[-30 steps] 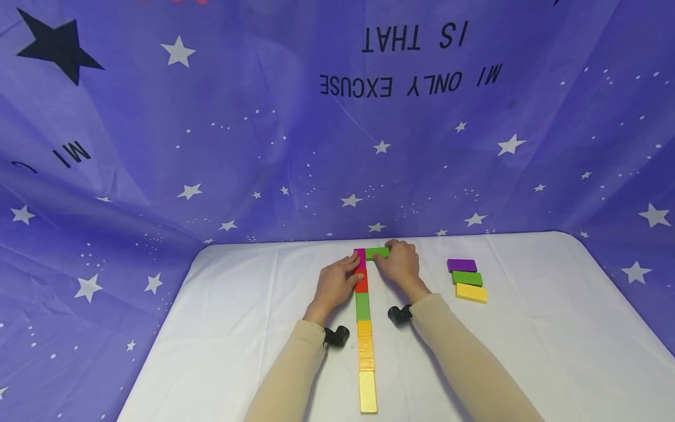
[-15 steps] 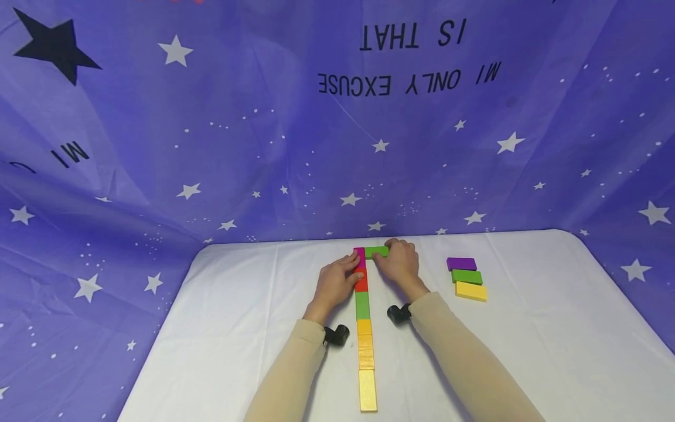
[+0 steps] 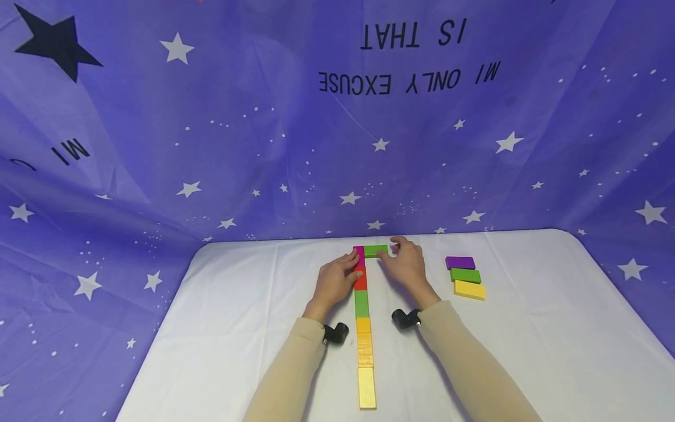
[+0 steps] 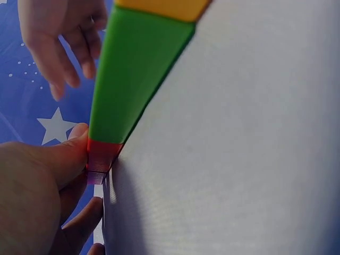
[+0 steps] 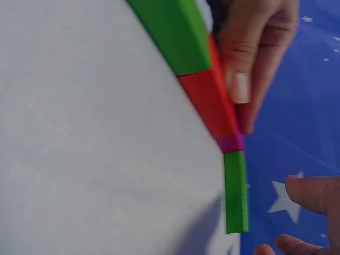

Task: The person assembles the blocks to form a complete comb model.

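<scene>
Your left hand [image 3: 334,282], uncurled, rests against the red block [image 3: 361,283], your right hand [image 3: 408,262] gapes empty beside the green end block [image 3: 373,250], likely light, stiff and smooth, best pinched across its long sides, near the far edge of the worktop [image 3: 227,334]

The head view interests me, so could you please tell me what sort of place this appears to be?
Probably a makeshift recording booth: a purple star-print cloth closes off the far side of a white-covered table, and a small black device, perhaps a camera, sits at each wrist.
</scene>
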`<state>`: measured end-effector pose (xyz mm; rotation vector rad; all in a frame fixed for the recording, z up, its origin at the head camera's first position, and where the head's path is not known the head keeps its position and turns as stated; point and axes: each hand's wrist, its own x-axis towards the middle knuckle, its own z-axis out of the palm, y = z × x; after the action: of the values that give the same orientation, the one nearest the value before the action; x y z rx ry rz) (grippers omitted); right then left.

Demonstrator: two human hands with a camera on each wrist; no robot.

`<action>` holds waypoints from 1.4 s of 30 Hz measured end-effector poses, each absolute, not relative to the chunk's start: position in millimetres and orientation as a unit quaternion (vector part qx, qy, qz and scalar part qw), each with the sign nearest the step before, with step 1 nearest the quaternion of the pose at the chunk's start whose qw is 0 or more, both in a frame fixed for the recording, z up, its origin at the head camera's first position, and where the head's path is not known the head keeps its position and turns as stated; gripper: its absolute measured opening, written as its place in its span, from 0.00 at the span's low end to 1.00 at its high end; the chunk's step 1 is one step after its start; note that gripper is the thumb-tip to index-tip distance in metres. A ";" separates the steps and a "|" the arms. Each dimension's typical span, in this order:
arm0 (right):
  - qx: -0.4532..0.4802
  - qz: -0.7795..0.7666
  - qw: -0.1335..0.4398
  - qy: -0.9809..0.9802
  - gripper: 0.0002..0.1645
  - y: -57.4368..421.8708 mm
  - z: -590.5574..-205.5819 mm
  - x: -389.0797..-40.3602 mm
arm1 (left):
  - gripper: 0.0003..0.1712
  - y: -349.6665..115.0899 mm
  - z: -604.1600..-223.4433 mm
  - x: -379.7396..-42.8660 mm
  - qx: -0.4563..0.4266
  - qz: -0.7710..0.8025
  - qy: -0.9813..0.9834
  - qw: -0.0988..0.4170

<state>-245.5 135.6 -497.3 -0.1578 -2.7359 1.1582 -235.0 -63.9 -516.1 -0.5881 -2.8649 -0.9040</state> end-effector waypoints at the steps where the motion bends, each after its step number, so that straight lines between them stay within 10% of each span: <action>1: -0.053 0.391 0.082 -0.915 0.34 137.8 -494.7 -243.0 | 0.28 -63.9 -515.6 -235.1 -0.193 -0.294 -0.935 0.041; 42: -0.060 0.385 0.123 -0.913 0.39 251.8 -463.0 -193.6 | 0.29 -63.6 -514.4 -233.7 -0.177 -0.308 -0.934 0.026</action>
<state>-193.6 251.8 -463.0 -0.1765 -2.6616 1.1237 -233.7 -63.6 -514.4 -0.5470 -2.8882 -0.9533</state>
